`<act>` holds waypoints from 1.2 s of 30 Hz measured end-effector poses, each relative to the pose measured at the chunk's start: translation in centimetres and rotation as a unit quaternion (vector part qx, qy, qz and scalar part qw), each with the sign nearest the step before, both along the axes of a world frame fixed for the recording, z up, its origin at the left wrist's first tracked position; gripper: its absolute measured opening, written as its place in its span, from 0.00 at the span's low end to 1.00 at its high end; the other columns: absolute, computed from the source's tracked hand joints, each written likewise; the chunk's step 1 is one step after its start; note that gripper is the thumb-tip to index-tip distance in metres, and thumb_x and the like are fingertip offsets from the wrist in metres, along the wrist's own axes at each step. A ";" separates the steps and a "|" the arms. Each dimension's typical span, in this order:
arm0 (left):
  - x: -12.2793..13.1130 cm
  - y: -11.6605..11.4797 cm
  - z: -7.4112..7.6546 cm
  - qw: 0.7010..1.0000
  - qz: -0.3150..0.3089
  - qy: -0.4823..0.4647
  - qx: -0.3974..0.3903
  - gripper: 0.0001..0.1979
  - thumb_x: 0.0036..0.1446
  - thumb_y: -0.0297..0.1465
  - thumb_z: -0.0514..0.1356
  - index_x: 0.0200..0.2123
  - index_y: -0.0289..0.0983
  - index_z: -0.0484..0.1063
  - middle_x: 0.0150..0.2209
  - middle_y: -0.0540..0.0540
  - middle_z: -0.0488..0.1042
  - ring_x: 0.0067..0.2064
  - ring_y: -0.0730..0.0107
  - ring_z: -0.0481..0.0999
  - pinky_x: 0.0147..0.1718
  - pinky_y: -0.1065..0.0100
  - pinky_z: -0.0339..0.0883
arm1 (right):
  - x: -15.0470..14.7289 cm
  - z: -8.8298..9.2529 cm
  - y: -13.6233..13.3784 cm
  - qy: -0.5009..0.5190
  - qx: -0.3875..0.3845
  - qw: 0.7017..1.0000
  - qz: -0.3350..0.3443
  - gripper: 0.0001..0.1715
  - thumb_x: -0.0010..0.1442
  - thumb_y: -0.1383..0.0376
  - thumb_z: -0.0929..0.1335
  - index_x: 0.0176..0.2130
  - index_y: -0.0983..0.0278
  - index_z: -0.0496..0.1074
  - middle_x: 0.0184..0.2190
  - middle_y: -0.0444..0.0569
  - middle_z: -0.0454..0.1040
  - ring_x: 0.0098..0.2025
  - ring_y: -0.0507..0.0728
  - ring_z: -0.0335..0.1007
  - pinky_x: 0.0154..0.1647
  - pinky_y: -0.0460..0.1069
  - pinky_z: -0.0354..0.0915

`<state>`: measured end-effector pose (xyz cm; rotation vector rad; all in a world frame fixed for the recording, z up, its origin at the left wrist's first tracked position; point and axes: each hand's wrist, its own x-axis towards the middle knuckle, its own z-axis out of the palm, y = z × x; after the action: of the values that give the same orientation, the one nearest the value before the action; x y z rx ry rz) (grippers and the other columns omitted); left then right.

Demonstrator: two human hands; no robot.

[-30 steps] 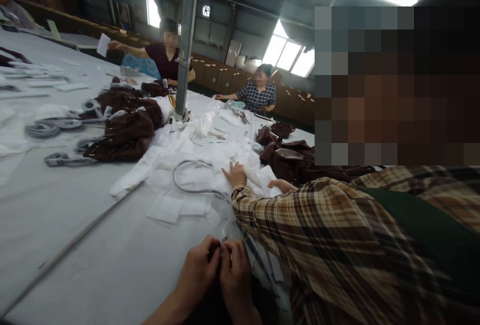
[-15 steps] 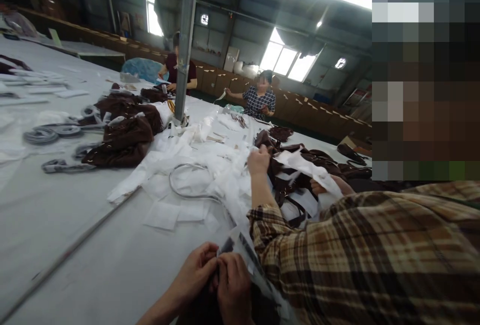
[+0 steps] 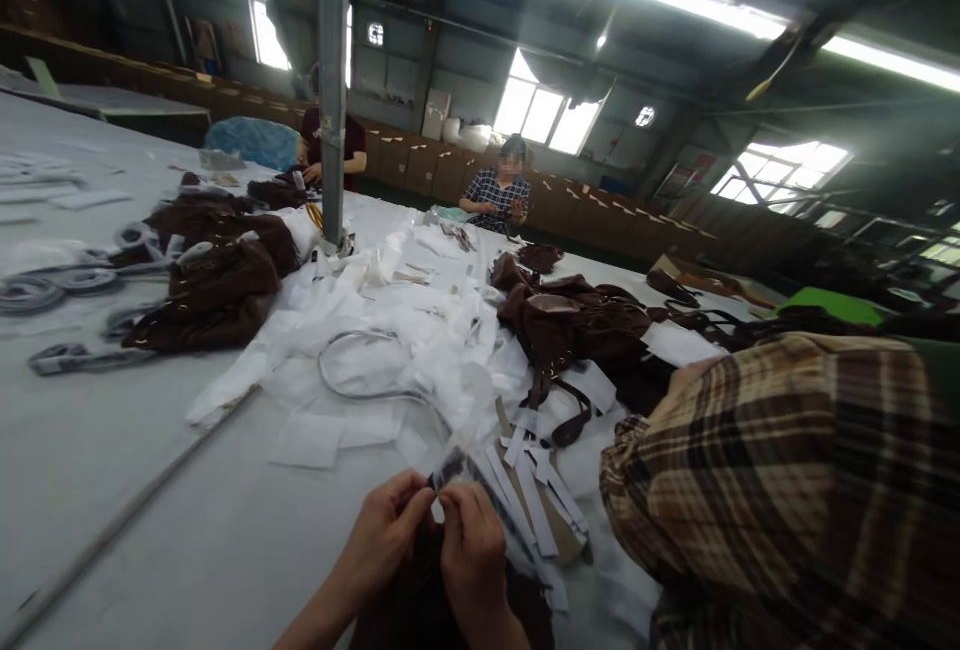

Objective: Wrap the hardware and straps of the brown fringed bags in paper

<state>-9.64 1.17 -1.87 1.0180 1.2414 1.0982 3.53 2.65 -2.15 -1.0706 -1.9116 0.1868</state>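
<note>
My left hand point(image 3: 386, 525) is closed in a pinch at the lower end of a dark strip covered in clear film point(image 3: 451, 465). Close beside it, my right hand point(image 3: 474, 542) pinches at the same place, thumb and fingers together. The fingertips nearly meet, and the small part between them is mostly hidden. Below both hands lies a dark brown soft item point(image 3: 409, 605), partly covered by my wrists and cut off by the lower edge of the view. Loose paper strips point(image 3: 536, 500) lie just right of my right hand.
Crumpled white wrapping point(image 3: 397, 320) covers the table middle, with a thin grey cord point(image 3: 330, 385) on it. Brown bags point(image 3: 217, 295) lie left, more brown bags point(image 3: 559, 330) right. A metal post point(image 3: 331, 90) rises behind. A co-worker's plaid sleeve point(image 3: 720, 470) is close right; two people stand across.
The view has swung right. The co-worker's plaid arm has drawn back to the right, uncovering the paper strips and brown bags. My hands keep pinching at the same place.
</note>
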 end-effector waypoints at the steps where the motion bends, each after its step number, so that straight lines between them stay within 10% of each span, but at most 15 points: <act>1: 0.1 -0.1 0.1 1.000 -0.007 0.004 0.010 0.16 0.57 0.44 0.54 0.33 0.37 0.69 0.20 0.53 0.70 0.16 0.76 0.62 0.16 0.74 0.52 | 0.2 0.1 0.1 0.007 -0.010 1.000 -0.005 0.12 0.67 0.67 0.59 0.33 0.62 0.67 0.28 0.47 0.71 0.31 0.54 0.69 0.32 0.47 0.65; 9: 1.1 -0.9 0.4 0.975 0.028 0.190 0.115 0.11 0.58 0.36 0.53 0.30 0.42 0.74 0.28 0.46 0.77 0.31 0.63 0.75 0.34 0.69 0.64 | 0.3 -0.5 0.0 -0.026 -0.013 0.999 -0.016 0.14 0.67 0.67 0.59 0.32 0.62 0.68 0.27 0.48 0.70 0.30 0.56 0.68 0.31 0.49 0.64; 18: 1.3 0.0 0.6 0.992 -0.068 -0.105 -0.012 0.21 0.54 0.44 0.58 0.43 0.34 0.68 0.23 0.52 0.70 0.19 0.77 0.62 0.18 0.75 0.53 | 1.4 0.0 0.1 0.030 -0.022 0.998 -0.048 0.13 0.67 0.67 0.59 0.31 0.61 0.67 0.27 0.46 0.69 0.30 0.54 0.69 0.31 0.47 0.65; 26: 2.6 -0.9 -0.1 0.986 0.008 0.141 0.085 0.07 0.59 0.34 0.52 0.31 0.40 0.67 0.25 0.50 0.74 0.29 0.66 0.73 0.33 0.69 0.63 | 1.7 -0.4 -1.2 -0.057 0.051 0.997 -0.011 0.12 0.67 0.67 0.60 0.32 0.61 0.68 0.27 0.48 0.71 0.31 0.56 0.68 0.33 0.50 0.64; 30: 3.1 -0.9 0.3 0.984 0.064 0.134 0.096 0.11 0.60 0.36 0.51 0.44 0.41 0.66 0.25 0.52 0.73 0.26 0.67 0.72 0.29 0.71 0.63 | 2.1 0.3 -1.2 -0.036 0.046 0.998 -0.011 0.13 0.67 0.68 0.60 0.32 0.61 0.68 0.26 0.47 0.71 0.31 0.56 0.69 0.31 0.50 0.65; 36: 3.3 -0.7 1.1 0.986 0.102 0.082 0.104 0.14 0.58 0.42 0.54 0.28 0.39 0.68 0.24 0.52 0.69 0.27 0.69 0.69 0.27 0.73 0.64 | 2.3 -0.1 -1.8 0.079 -0.016 0.996 -0.032 0.06 0.64 0.65 0.64 0.41 0.61 0.69 0.33 0.48 0.75 0.34 0.55 0.73 0.35 0.47 0.70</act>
<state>-6.32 0.49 -0.79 1.1775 1.4090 1.3458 5.83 0.90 -2.24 -1.1030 -1.7369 0.2590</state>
